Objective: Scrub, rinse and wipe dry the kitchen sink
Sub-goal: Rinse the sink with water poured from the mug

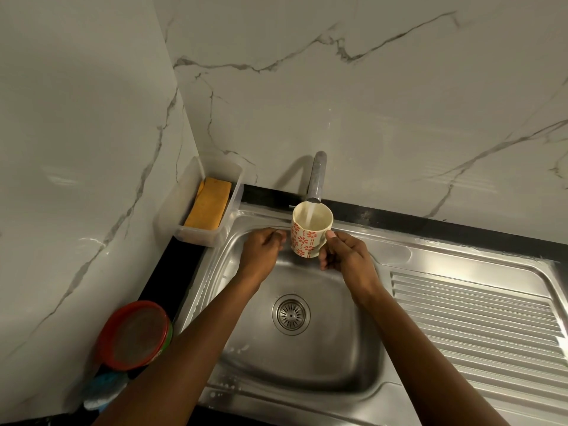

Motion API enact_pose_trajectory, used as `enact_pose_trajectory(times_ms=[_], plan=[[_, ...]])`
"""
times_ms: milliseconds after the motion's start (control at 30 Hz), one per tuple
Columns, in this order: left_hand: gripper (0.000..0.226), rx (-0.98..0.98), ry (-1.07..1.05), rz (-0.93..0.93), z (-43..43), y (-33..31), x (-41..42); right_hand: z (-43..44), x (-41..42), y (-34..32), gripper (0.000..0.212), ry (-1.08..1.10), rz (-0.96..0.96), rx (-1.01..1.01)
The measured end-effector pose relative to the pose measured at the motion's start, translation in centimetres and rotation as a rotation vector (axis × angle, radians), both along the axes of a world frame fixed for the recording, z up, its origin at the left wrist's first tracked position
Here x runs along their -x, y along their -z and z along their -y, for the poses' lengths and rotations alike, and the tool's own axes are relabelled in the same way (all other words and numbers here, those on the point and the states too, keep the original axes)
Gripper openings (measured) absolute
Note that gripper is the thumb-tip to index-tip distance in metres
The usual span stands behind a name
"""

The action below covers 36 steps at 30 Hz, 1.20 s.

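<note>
The steel sink (pixel 347 358) fills the lower middle, its drain (pixel 290 315) in the basin floor. My right hand (pixel 347 259) grips the handle of a cream mug with red flower print (pixel 305 241), held upright under the tap (pixel 317 176). Water runs from the spout into the mug. My left hand (pixel 261 252) rests at the basin's back left rim beside the mug, its fingers curled under with nothing visible in them.
A ribbed drainboard (pixel 476 321) extends to the right. A clear plastic box (pixel 227 210) in the back left corner holds a yellow sponge (pixel 207 207). On the left counter sit a red-lidded container (pixel 135 333) and a blue scrubber (pixel 103 390). Marble walls stand behind and to the left.
</note>
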<state>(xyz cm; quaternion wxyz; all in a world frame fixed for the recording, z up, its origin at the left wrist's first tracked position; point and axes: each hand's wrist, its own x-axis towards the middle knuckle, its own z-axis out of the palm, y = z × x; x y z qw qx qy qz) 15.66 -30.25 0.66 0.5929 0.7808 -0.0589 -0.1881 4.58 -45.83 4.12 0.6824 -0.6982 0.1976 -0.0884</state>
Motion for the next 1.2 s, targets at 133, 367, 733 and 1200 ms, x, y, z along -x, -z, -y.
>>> enact_pose_trajectory(times_ms=[133,367,733,1200], plan=[[0.023,0.001,-0.004,-0.001,0.1,0.2,0.0,0.1,0.0,0.0,0.04,0.0,-0.002,0.001],[0.022,0.017,-0.011,-0.01,0.0,0.3,0.0,0.2,-0.1,0.0,0.04,-0.005,-0.008,0.007],[0.021,0.013,-0.006,-0.003,-0.4,1.6,-0.4,0.1,-0.1,0.5,0.043,0.0,-0.009,0.017],[0.056,-0.841,0.425,0.681,-7.3,11.6,-1.5,-3.8,2.6,8.0,0.042,0.01,-0.383,0.014]])
